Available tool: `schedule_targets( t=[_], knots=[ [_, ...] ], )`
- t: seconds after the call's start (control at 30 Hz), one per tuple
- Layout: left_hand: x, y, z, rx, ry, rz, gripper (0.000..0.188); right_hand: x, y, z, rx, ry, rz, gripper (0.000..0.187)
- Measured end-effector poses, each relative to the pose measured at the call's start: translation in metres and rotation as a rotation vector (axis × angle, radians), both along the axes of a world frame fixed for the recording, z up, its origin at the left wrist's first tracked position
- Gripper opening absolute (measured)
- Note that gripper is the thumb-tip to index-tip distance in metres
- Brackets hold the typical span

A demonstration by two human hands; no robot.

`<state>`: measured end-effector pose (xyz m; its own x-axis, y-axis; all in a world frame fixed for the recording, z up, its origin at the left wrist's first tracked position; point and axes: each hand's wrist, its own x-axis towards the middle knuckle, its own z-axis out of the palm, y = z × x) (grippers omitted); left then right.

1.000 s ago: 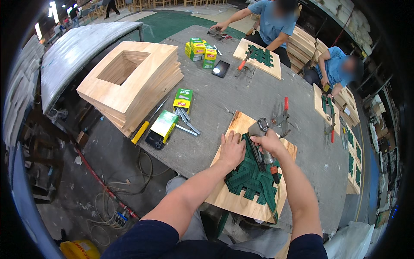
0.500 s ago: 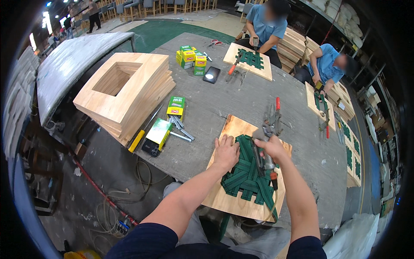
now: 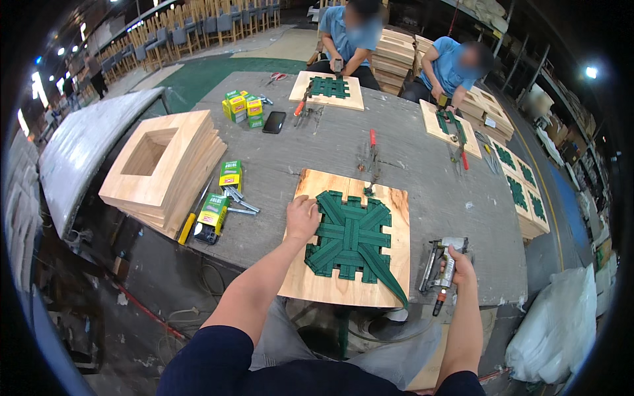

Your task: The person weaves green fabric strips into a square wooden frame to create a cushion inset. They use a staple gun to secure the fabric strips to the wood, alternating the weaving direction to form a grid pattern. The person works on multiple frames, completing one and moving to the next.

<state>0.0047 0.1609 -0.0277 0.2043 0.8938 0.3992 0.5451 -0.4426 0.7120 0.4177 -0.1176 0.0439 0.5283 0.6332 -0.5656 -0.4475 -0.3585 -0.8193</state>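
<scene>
A square wooden board (image 3: 389, 290) lies at the table's near edge, with woven green webbing straps (image 3: 350, 234) crossing over its middle. One loose strap tail (image 3: 389, 284) runs to the board's lower right corner. My left hand (image 3: 302, 216) rests on the board's left side, fingers stretched out beside the webbing. To the right of the board, my right hand (image 3: 460, 265) grips a metal air stapler (image 3: 448, 267) by its body, apart from the straps. A hose fitting hangs from the stapler's lower end. Beyond the board lies a red-handled clamp (image 3: 371, 155).
At the left stands a stack of wooden frames (image 3: 191, 158) with square openings. Staple boxes (image 3: 230, 174), loose staple strips (image 3: 239, 198), a yellow-handled screwdriver (image 3: 187, 228) and a phone (image 3: 274, 122) lie nearby. Two co-workers (image 3: 350, 39) work on similar boards across the table.
My right hand has lifted the stapler off the webbing and carried it right, past the board's edge. My left hand has shifted to the board's left side. The view has turned.
</scene>
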Motion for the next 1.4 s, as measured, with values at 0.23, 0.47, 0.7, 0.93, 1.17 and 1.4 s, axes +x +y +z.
schedule_targets(
  t=[0.23, 0.47, 0.7, 0.93, 1.17, 1.4],
  knots=[
    [-0.034, -0.094, 0.008, -0.033, -0.080, -0.084, 0.027, 0.022, -0.049, -0.028, -0.319, -0.601, 0.105, 0.041],
    [-0.063, -0.198, 0.002, 0.068, 0.069, -0.092, 0.029, -0.120, -0.064, -0.039, -0.024, -0.981, 0.246, 0.042],
    [-0.044, -0.197, 0.001, 0.159, 0.132, 0.037, 0.031, -0.193, -0.070, -0.037, -0.162, -1.219, 0.368, 0.051],
    [-0.055, -0.181, 0.000, 0.175, 0.182, 0.041, 0.034, -0.211, -0.076, -0.034, -0.174, -1.095, 0.359, 0.053],
    [-0.091, -0.107, 0.007, 0.185, 0.161, 0.029, 0.033, -0.257, -0.075, -0.073, 0.065, -0.778, 0.084, 0.062],
    [-0.109, -0.076, 0.016, 0.242, 0.293, 0.018, 0.028, -0.278, -0.068, -0.104, 0.153, -0.305, 0.313, 0.056]
  ],
)
